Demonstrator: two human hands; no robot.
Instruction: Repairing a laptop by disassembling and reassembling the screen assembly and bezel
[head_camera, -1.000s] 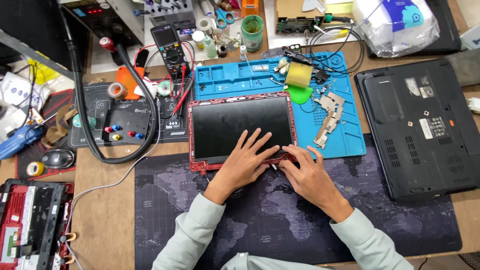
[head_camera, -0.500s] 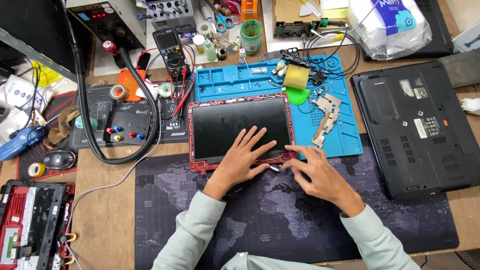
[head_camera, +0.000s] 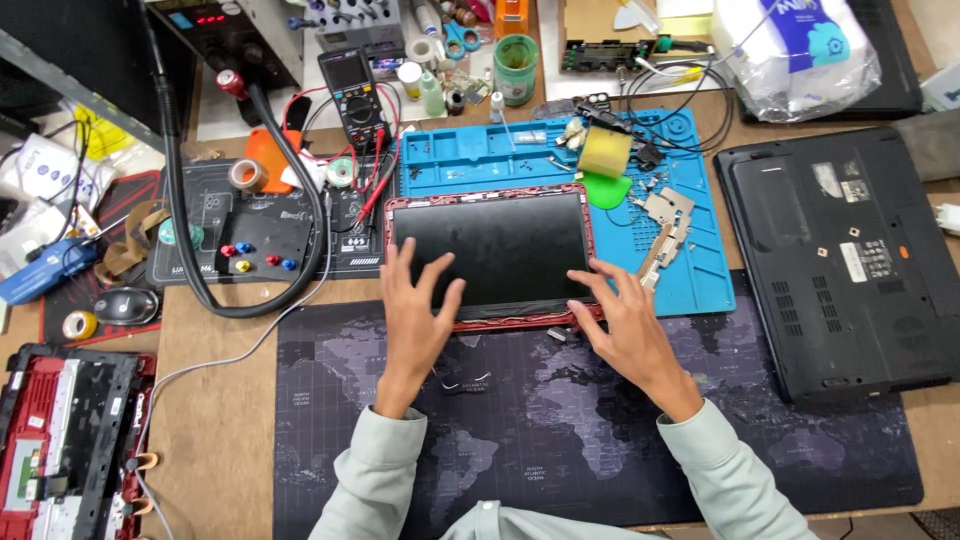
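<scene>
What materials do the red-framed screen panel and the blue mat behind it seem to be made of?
Screen panel: probably glass in a red plastic frame; the dark face shows smudges and a dull sheen. Both hands, left hand and right hand, rest on it. Blue mat: likely silicone or rubber; matte, with moulded compartments.

Flat rectangular laptop screen panel (head_camera: 490, 250): black glass, red frame. Blue silicone work mat (head_camera: 690, 270) under it. Dark desk mat (head_camera: 560, 410) with grey world-map pattern. Closed black plastic laptop (head_camera: 840, 260). Yellow sponge block (head_camera: 605, 150). Brown wooden surface (head_camera: 215, 420). Sleeves pale grey-green.
</scene>
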